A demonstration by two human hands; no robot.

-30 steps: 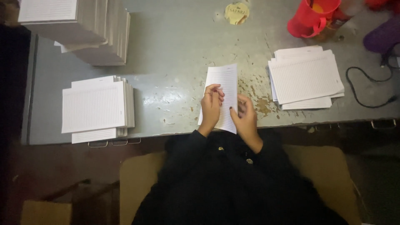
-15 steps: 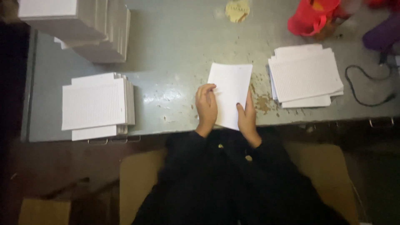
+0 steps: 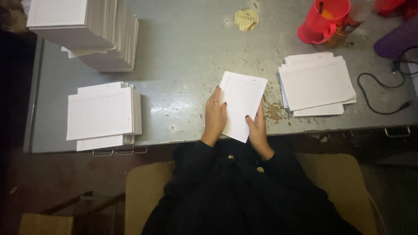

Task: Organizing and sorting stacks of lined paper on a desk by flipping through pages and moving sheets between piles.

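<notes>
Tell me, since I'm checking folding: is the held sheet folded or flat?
Flat: the lined sheet lies unfolded, with no crease visible, between left hand and right hand.

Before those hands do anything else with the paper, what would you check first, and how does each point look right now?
1. Both hands on the ruled sheets: ok; left hand and right hand hold the lower edges.
2. Sheets squared up: cannot tell.
3. Right pile tidy: not ok, fanned.
4. Left pile tidy: not ok, lower sheets stick out.
5. Red cup clear of paper: ok.
6. Black cable clear of the hands: ok.
</notes>
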